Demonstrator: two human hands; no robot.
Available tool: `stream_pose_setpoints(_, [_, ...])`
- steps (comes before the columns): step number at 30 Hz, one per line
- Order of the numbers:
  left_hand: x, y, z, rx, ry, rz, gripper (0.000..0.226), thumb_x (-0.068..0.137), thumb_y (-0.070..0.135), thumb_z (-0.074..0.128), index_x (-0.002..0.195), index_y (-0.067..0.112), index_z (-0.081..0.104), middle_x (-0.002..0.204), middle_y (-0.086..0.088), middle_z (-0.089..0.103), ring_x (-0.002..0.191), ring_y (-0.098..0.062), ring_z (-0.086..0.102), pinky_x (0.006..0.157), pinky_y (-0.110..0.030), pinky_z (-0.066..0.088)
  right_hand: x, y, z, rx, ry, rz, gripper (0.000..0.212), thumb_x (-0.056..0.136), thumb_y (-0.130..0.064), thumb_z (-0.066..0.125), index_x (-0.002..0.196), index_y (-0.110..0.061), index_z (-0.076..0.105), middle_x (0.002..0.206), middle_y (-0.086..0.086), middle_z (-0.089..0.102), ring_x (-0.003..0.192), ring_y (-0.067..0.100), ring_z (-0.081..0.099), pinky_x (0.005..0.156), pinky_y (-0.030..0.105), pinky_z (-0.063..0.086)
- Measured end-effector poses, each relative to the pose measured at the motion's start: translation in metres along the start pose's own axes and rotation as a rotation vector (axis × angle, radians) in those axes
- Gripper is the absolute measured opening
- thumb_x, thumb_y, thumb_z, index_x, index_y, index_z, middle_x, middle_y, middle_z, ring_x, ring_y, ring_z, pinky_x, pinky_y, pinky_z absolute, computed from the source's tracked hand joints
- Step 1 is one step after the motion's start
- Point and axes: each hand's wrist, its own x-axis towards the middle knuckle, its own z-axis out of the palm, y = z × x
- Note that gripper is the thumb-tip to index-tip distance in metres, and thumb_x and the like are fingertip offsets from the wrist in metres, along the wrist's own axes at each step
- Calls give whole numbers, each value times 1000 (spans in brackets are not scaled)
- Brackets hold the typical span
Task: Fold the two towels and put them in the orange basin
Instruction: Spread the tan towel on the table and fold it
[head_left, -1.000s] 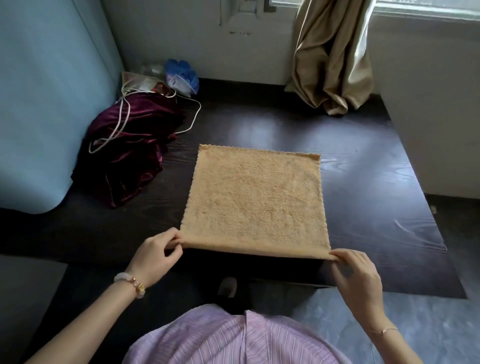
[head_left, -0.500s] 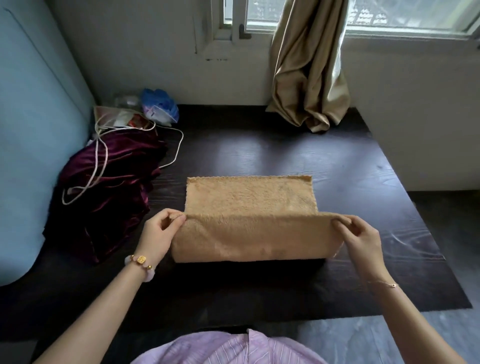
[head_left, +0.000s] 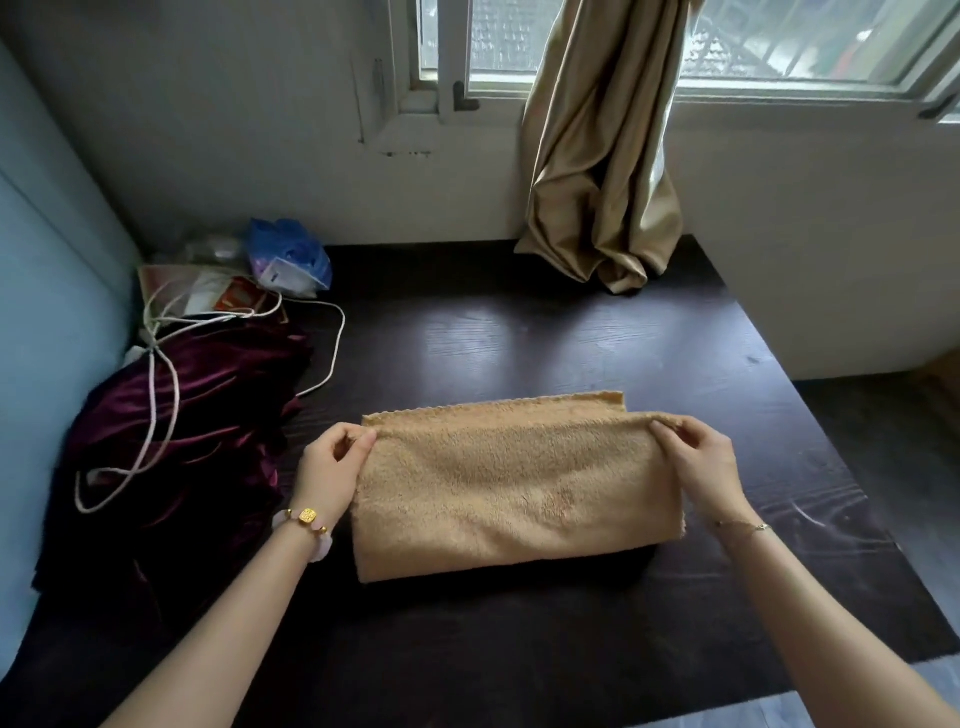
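Left hand (head_left: 330, 465), right hand (head_left: 701, 462), apparently pinching towel (head_left: 509, 488)

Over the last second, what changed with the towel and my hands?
The left hand and right hand folded the towel in half, carrying its near edge almost to the far edge and pinching the same corners throughout. The maroon cloth and curtain stayed put.

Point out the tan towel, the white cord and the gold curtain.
tan towel (head_left: 509, 483): head view, middle of its folded-over layer.
white cord (head_left: 342, 332): head view, its far right bend.
gold curtain (head_left: 597, 197): head view, bunched lower folds.
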Motion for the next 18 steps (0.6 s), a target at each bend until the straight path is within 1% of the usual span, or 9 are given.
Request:
stream_pose_setpoints(2, [10,2,2,-7,10,-7,18,91,24,56,84,10,66,85,-10,65,78,-16,56,74,-30,46,12,-6,5,20,-3,5,9,87,-21,65,88,-16,72,86,-4,71,84,7,62,79,20,46])
stream_pose_setpoints(4, [20,4,4,-11,17,-14,18,92,24,56,86,10,66,88,-12,67,80,-16,58,76,-31,48,24,-10,11,23,-6,8,7,87,-20,65,85,-17,70,83,-6,70,80,5,61,73,12,46])
stream_pose_setpoints(5, [25,4,5,-4,19,-15,19,92,24,55,86,9,66,88,-12,67,79,-17,58,76,-31,48,30,-11,15,19,-7,12,8,87,-20,65,83,-16,70,82,-4,70,78,6,60,72,13,45])
stream_pose_setpoints(7, [34,3,7,10,22,-18,19,92,24,55,85,10,66,86,-13,67,78,-17,58,75,-33,47,41,-13,21,3,-16,22,10,87,-19,65,84,-11,70,81,-1,69,78,9,59,75,21,45])
stream_pose_setpoints(9, [44,-2,10,30,29,-37,19,92,24,56,83,11,65,84,-12,66,76,-17,57,73,-34,46,51,-13,28,-21,-33,35,11,87,-19,65,86,-10,70,81,-1,69,79,9,58,78,25,44])
stream_pose_setpoints(12, [56,-10,14,62,39,-88,19,91,24,56,82,10,65,80,-8,63,73,-16,53,69,-30,43,63,-8,36,-72,-65,60,10,87,-21,64,86,-13,70,80,-3,67,77,9,56,77,28,43])
stream_pose_setpoints(15, [65,-17,19,104,42,-111,20,92,23,55,84,7,64,75,-6,57,71,-15,49,63,-28,39,75,-1,44,-129,-103,100,12,88,-23,64,79,-17,67,73,-6,62,75,11,53,74,31,41])
stream_pose_setpoints(16, [66,-19,20,122,39,-119,21,92,23,54,85,5,63,75,-6,56,70,-16,48,62,-27,38,77,1,46,-147,-118,111,13,88,-22,63,78,-15,66,73,-5,61,75,12,52,73,30,40])
stream_pose_setpoints(18, [69,-22,23,171,35,-124,23,93,22,53,87,2,62,74,-7,55,70,-17,47,60,-26,37,80,7,50,-160,-141,131,17,89,-21,62,84,-6,67,76,0,62,76,14,52,72,30,40])
